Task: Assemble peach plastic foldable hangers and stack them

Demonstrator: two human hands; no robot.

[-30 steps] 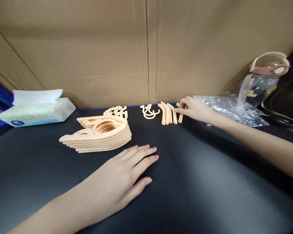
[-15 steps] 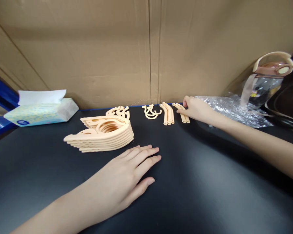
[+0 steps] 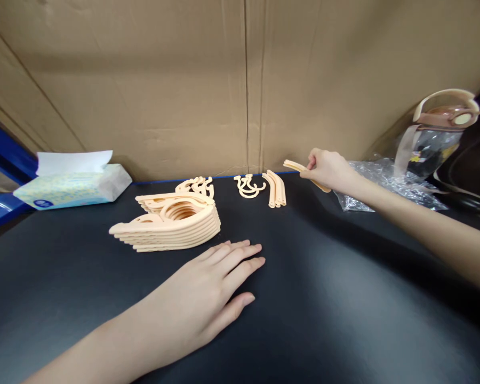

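Note:
My left hand (image 3: 216,290) lies palm down on the black tabletop, fingers stretched out and holding nothing. Just beyond it is a stack of cream plastic clothes hanger pieces (image 3: 172,234). My right hand (image 3: 330,169) pinches curved cream plastic hanger bars (image 3: 294,166) at the back of the table; how many is hidden by the fingers. To the left of that hand, more curved bars (image 3: 277,189) lie side by side. A few cream hanger hooks (image 3: 248,188) rest beside them, and another group of hooks (image 3: 196,185) sits behind the stack.
A tissue pack (image 3: 72,186) stands at the back left. On the right are a crumpled clear plastic bag (image 3: 374,178) and a water bottle with a handle (image 3: 436,141). A cardboard wall (image 3: 176,90) closes off the back of the black tabletop (image 3: 324,309).
My right hand has picked up the curved bars from beside the others and moved slightly right with them, turning them slantwise. My left hand has stayed in place.

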